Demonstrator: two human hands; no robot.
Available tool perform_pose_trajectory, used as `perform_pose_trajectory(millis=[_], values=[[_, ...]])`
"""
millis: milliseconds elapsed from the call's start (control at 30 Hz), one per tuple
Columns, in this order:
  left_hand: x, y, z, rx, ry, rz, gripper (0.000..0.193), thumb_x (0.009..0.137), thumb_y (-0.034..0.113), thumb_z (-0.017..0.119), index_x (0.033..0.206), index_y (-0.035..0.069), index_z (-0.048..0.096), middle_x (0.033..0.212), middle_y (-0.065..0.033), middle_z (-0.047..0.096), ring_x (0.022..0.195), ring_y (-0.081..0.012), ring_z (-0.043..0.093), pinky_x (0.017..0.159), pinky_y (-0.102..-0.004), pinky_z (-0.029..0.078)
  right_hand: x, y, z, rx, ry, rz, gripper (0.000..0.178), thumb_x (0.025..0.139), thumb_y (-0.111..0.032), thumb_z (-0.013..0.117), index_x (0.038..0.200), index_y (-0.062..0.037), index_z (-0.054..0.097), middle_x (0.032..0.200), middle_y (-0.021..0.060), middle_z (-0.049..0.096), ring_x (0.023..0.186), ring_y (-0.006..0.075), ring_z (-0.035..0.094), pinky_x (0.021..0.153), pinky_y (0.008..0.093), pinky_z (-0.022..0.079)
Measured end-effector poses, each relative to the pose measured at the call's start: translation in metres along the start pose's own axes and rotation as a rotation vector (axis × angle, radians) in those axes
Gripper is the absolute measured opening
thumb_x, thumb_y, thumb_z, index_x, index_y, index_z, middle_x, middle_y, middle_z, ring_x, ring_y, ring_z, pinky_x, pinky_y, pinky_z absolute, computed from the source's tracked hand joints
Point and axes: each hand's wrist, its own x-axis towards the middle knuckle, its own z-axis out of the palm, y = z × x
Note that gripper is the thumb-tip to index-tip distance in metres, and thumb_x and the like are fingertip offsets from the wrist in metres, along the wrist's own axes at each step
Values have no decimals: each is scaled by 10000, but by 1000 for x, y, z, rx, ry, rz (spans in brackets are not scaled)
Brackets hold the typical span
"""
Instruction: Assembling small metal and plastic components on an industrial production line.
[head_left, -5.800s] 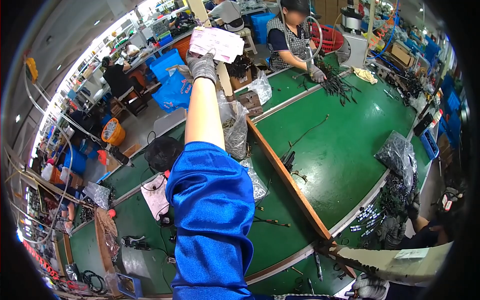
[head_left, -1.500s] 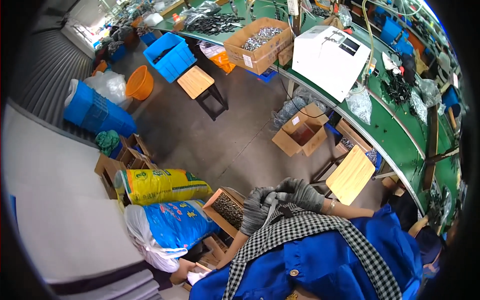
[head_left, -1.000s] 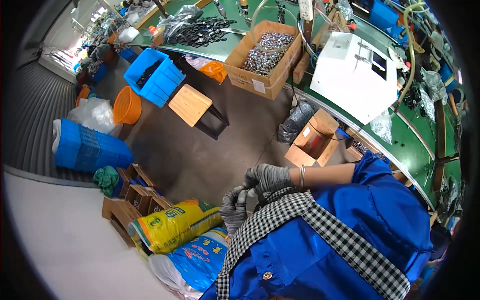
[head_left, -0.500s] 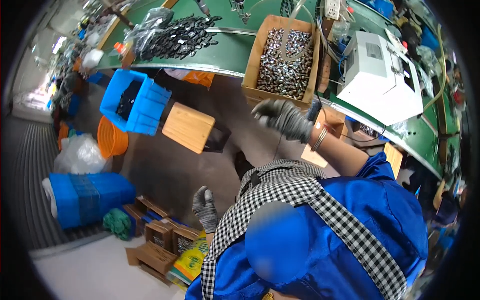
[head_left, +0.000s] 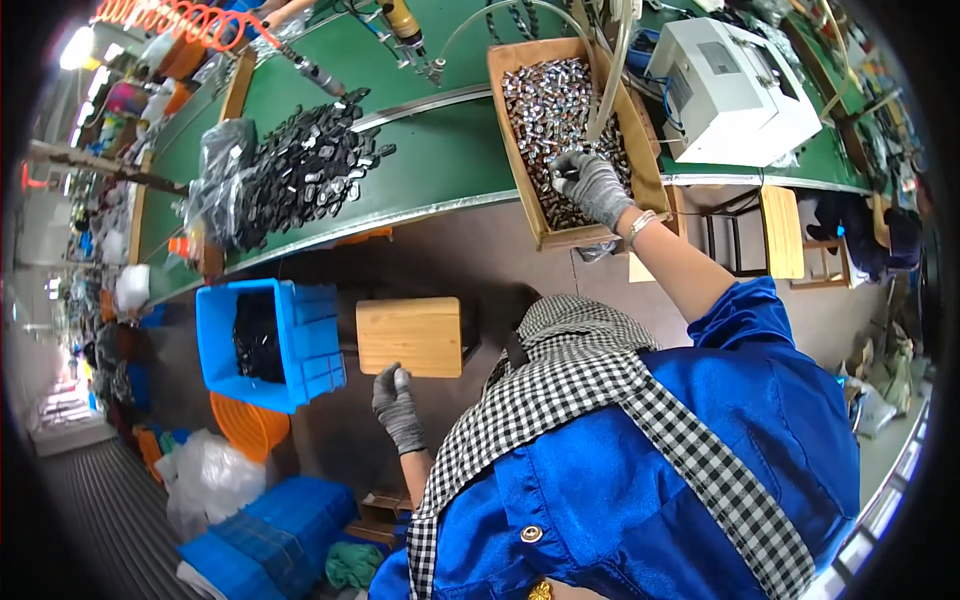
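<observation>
**Gloved hand reaching into box of metal parts**

Upper right of centre, the right hand (head_left: 592, 185) in a grey knit glove is dipping into the long brown cardboard box of small shiny metal parts (head_left: 520, 150), fingers curling down and pinching at the parts; whether a piece is actually sitting between the fingertips is too small to tell. That box is lying on the green workbench (head_left: 430, 165) with its near end hanging just over the bench's front edge. Lower centre-left, the left hand (head_left: 397, 405), also grey-gloved, is hanging loosely curled just below the pale wooden stool seat (head_left: 410, 336), holding nothing, close to the seat but contact is unclear. Left of the stool, a blue plastic crate with dark parts inside (head_left: 268, 342) is sitting on the floor, an orange bucket (head_left: 248, 428) just under it. Upper left on the bench, a heap of black metal pieces (head_left: 300, 175) is spilling beside a clear plastic bag. Upper right, a white box-shaped machine (head_left: 735, 95) is standing next to the cardboard box. A black-and-white checked scarf (head_left: 600, 390) is draping over the blue jacket (head_left: 700, 480) in the lower frame.
</observation>
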Motion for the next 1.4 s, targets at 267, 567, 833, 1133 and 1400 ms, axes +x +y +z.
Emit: perform_pose_trajectory(millis=[267, 567, 833, 1133, 1400], values=[[63, 21, 65, -92, -167, -31, 195, 921, 124, 607, 1074, 4, 620, 962, -80, 663, 892, -151, 615, 811, -286, 494, 96, 7, 30, -60, 212, 23, 192, 754, -82, 705, 942, -86, 668, 902, 121, 655, 844, 267, 637, 796, 354, 507], [111, 38, 78, 101, -197, -74, 206, 916, 142, 621, 1067, 3, 626, 955, -83, 665, 885, -146, 615, 818, -288, 491, 142, 19, 34, -415, 465, 115, 204, 700, -123, 743, 900, -124, 700, 961, 106, 622, 871, 279, 600, 818, 381, 494], [145, 65, 101, 248, -298, 42, 221, 900, 164, 641, 1057, 9, 630, 929, -89, 678, 849, -157, 627, 781, -303, 497, 156, 12, 26, -439, 522, 191, 238, 682, -156, 754, 914, -143, 703, 1001, 72, 625, 957, 285, 575, 871, 370, 470], [181, 77, 118, 386, -425, 260, 170, 894, 143, 636, 1026, 37, 639, 915, -116, 683, 792, -178, 636, 738, -309, 506, 152, 21, 22, -599, 437, 82, 313, 736, -197, 705, 1045, -161, 673, 1152, 85, 581, 1110, 315, 505, 985, 417, 391], [238, 84, 130, 332, -568, 381, 194, 879, 209, 641, 999, 57, 648, 918, -130, 676, 816, -258, 652, 751, -352, 514, 148, 2, 29, -564, 496, -122, 232, 687, -157, 746, 912, -167, 687, 1074, 70, 619, 1014, 298, 563, 898, 427, 444]])
